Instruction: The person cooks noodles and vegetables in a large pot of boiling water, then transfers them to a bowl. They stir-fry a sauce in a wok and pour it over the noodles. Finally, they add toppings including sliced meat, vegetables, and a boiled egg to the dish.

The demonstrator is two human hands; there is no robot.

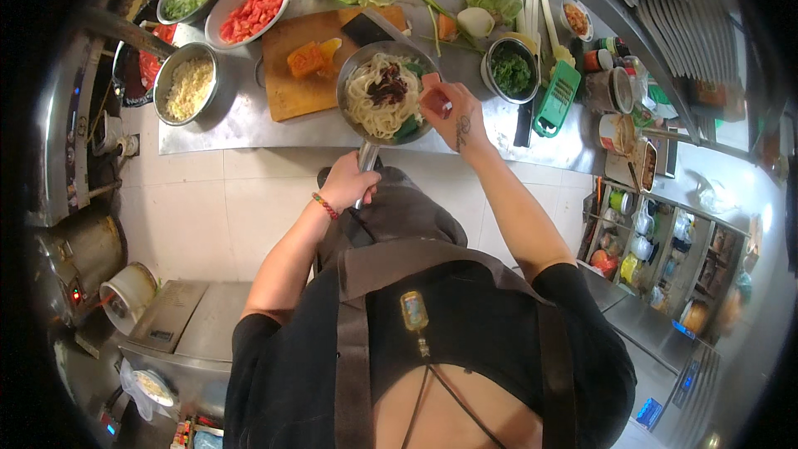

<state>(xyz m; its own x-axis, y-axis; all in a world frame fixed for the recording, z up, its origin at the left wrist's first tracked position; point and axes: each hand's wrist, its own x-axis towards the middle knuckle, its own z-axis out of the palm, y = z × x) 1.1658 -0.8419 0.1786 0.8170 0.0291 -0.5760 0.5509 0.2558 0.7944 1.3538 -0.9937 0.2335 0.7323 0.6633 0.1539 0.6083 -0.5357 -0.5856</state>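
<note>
My left hand (347,182) grips the metal handle (368,156) of a round metal pan (344,113). Inside the pan lie pale noodles (368,115), topped with a dark reddish-brown sauce (388,87) and flanked by green leaves (406,130). Over the pan's right rim, my right hand (461,113) holds a small pink object (430,92), cuplike in shape; its exact kind is unclear. Behind the pan, a wooden cutting board (293,100) carries orange pieces (308,61) and a dark-bladed cleaver (363,26), partly hidden by the pan.
On the steel counter (237,131) stand bowls of chopped tomato (252,12), minced garlic or similar bits (188,88) and chopped greens (512,72). A green grater (559,96) lies beside a dark-handled knife (523,128). Jars (614,90) line the right side; stacked trays (692,31) hang above.
</note>
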